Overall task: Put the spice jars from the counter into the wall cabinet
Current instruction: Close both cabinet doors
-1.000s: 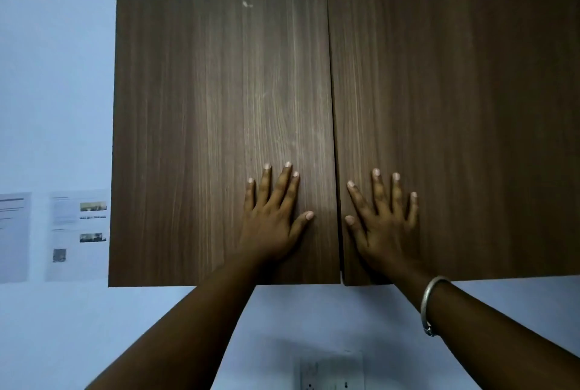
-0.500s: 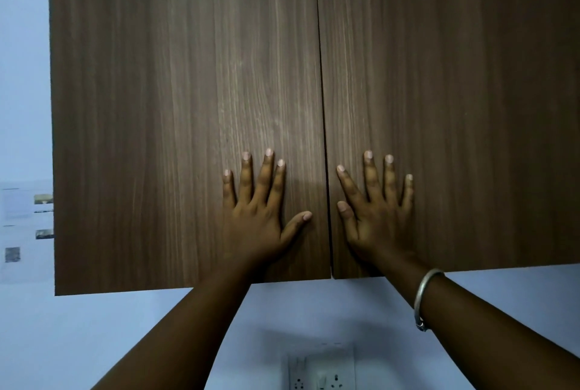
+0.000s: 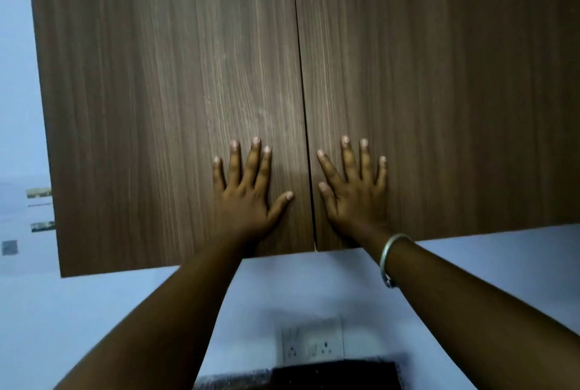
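The wall cabinet fills the upper view with two dark wood-grain doors, both closed: the left door (image 3: 163, 101) and the right door (image 3: 439, 91). My left hand (image 3: 248, 195) lies flat on the left door near its lower inner corner, fingers spread, holding nothing. My right hand (image 3: 354, 192) lies flat on the right door beside the centre seam, fingers spread and empty, with a silver bangle (image 3: 389, 257) on the wrist. No spice jars are in view.
A pale blue wall (image 3: 94, 311) runs below the cabinet. A white socket plate (image 3: 310, 342) sits on it, above a dark object (image 3: 332, 374) at the bottom edge. Printed papers (image 3: 22, 220) hang on the wall at the left.
The view has closed in on the cabinet and tilted down slightly, so a dark object now shows at the bottom. Both hands stay flat on the closed doors.
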